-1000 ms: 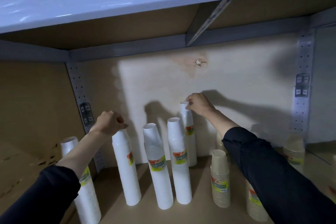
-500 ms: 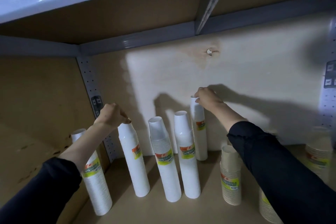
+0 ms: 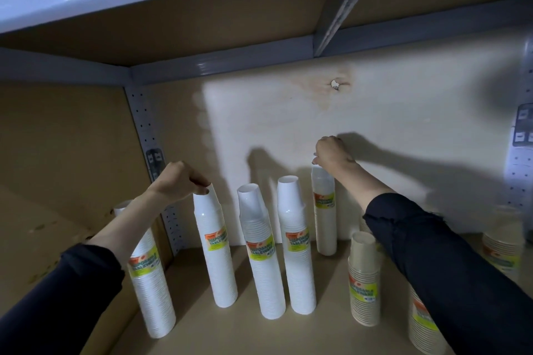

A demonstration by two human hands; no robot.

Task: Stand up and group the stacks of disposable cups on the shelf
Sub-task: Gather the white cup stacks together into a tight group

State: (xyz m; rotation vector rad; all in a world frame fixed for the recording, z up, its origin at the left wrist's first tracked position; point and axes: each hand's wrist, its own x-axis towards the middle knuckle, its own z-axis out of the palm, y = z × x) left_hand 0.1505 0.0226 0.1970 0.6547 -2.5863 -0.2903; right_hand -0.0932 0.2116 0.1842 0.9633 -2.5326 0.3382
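Several tall white cup stacks stand upright on the brown shelf floor (image 3: 317, 334). My left hand (image 3: 178, 183) pinches the top rim of the second white stack (image 3: 215, 251). My right hand (image 3: 331, 153) grips the top of the rear white stack (image 3: 325, 210), which stands close to the back wall. Between them two more white stacks (image 3: 264, 262) (image 3: 297, 251) stand side by side. The leftmost white stack (image 3: 151, 282) is partly hidden by my left forearm. Short beige cup stacks (image 3: 364, 279) (image 3: 503, 251) stand to the right; another is hidden behind my right sleeve.
A grey metal shelf beam (image 3: 219, 57) and the board above close the space overhead. A perforated grey upright (image 3: 150, 135) stands in the back left corner, another (image 3: 519, 153) at the right. The pale back panel (image 3: 375, 124) has a small hole.
The camera has moved closer and shifted left. Both hands stay on the tops of the same two white stacks, which remain upright.
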